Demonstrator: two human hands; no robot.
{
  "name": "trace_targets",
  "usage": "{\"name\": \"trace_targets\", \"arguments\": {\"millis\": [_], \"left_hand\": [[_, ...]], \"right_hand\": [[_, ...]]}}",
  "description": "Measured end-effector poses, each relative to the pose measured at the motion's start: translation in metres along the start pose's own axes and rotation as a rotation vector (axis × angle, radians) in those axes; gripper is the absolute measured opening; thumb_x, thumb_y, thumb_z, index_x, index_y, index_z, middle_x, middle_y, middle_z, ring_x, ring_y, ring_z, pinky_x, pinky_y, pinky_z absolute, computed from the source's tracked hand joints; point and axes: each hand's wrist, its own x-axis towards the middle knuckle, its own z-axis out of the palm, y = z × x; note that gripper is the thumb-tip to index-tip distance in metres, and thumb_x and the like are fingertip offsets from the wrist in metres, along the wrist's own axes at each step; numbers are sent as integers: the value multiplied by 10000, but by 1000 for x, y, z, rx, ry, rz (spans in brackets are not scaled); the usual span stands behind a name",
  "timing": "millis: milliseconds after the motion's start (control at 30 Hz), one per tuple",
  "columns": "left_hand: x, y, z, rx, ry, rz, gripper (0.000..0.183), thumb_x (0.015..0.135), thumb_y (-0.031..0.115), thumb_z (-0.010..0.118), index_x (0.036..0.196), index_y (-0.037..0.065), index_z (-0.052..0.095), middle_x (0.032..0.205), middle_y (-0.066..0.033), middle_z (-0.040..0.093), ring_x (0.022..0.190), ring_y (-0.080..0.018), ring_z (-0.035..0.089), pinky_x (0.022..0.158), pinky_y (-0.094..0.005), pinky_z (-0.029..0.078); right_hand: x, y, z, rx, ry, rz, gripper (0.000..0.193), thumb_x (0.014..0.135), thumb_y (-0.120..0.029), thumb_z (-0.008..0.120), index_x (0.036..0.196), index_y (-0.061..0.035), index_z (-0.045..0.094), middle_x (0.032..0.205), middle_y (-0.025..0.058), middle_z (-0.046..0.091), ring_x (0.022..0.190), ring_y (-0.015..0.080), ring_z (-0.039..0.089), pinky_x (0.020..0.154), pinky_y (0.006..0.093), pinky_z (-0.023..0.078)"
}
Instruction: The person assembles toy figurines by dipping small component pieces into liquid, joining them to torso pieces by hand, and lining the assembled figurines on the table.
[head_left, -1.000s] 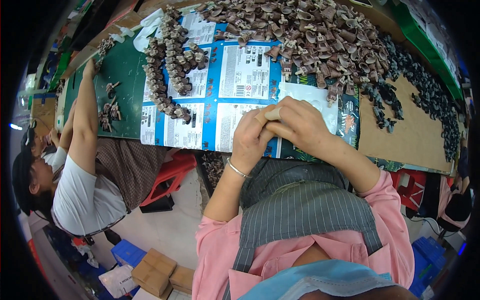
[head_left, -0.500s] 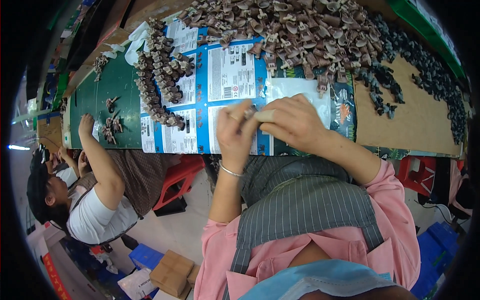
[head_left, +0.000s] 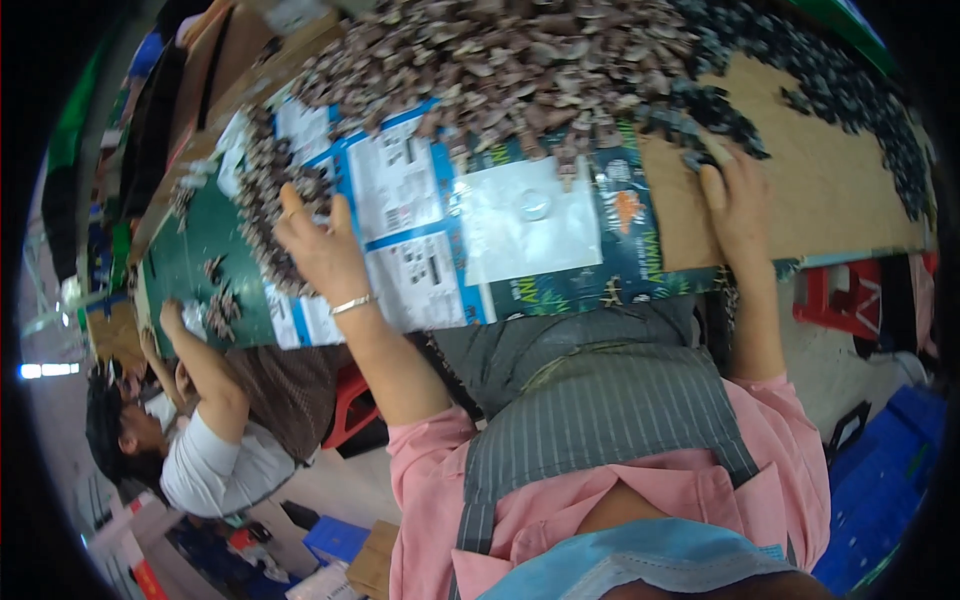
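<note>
My left hand (head_left: 325, 250), wearing a bracelet, is at the curved row of brown toy figures (head_left: 262, 190) on the left of the table. Its thumb and index finger are apart, and nothing shows between them. My right hand (head_left: 738, 200) reaches to the near edge of the dark grey small plastic parts (head_left: 725, 115) on brown cardboard. Its thumb and fingertip are apart, beside a grey part (head_left: 697, 160); blur hides whether they touch it. Far in the middle lies a big heap of loose brown plastic parts (head_left: 500, 65).
A clear plastic bag (head_left: 530, 225) lies on printed card sheets (head_left: 405, 190) before me. Another person (head_left: 220, 440) works at the left by the green table top (head_left: 185, 245), where a few brown pieces (head_left: 222, 310) lie. A red stool (head_left: 840, 305) stands at the right.
My hands were together over the sheets, fingers on a small blurred thing. They have parted: the left to the figure row, the right to the grey parts. The view has shifted.
</note>
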Motion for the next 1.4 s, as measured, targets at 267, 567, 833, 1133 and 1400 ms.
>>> {"name": "trace_targets", "arguments": {"millis": [267, 567, 833, 1133, 1400], "left_hand": [[3, 110, 20, -555, -342, 406, 298, 856, 58, 678, 1153, 77, 662, 1077, -108, 638, 992, -310, 606, 880, -387, 494], [-26, 79, -3, -417, -403, 357, 248, 860, 59, 682, 1106, 83, 693, 967, -112, 638, 912, -283, 591, 798, -375, 484], [-44, 55, -12, -571, -157, -52, 288, 882, 37, 666, 1169, 18, 661, 1039, -150, 660, 957, -293, 623, 850, -359, 486], [-54, 60, 1, -424, -254, 147, 373, 852, 103, 705, 1212, 37, 637, 1049, -162, 646, 978, -327, 603, 891, -407, 471], [-68, 63, -15, -1227, -352, -468, 421, 873, -29, 678, 1283, 3, 588, 1132, -57, 626, 1028, -135, 620, 851, -246, 515]], "right_hand": [[12, -25, -10, 210, -164, -104, 262, 909, -231, 601, 1126, -93, 651, 1109, 59, 622, 1110, 263, 541, 987, 421, 349], [5, -24, -24, 285, -114, -55, 257, 849, -186, 663, 1098, -119, 663, 1056, 25, 609, 1021, 225, 566, 921, 397, 385], [11, -58, -21, 162, -180, -321, 246, 780, -216, 714, 993, -116, 642, 1004, 18, 586, 1025, 211, 557, 931, 401, 371], [7, -63, -22, 82, -241, -152, 399, 743, -356, 763, 983, -80, 603, 983, 60, 577, 1001, 259, 560, 879, 414, 391], [9, -63, -21, 100, -270, -170, 368, 730, -377, 766, 903, -89, 617, 972, 50, 568, 1014, 249, 549, 940, 450, 373]]}}
